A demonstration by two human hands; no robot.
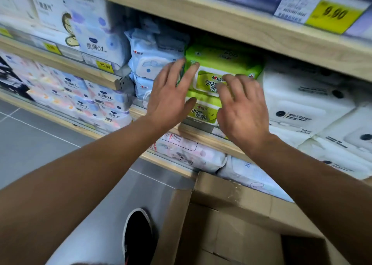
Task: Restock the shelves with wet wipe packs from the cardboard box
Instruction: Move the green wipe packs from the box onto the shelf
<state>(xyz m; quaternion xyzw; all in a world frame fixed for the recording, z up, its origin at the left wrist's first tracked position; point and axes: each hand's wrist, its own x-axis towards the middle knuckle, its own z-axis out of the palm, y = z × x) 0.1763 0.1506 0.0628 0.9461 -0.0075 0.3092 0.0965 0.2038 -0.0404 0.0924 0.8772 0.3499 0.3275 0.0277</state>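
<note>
Green wipe pack (221, 71) touched by both hands' spread fingers (189, 77)

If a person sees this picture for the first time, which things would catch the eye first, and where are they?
The bright green wipe packs stand out first, stacked in the middle of the shelf between blue packs on the left and white packs on the right. Both hands, left hand and right hand, reach to the green packs with fingers spread. Below, at the bottom right, the cardboard box stands open.
</note>
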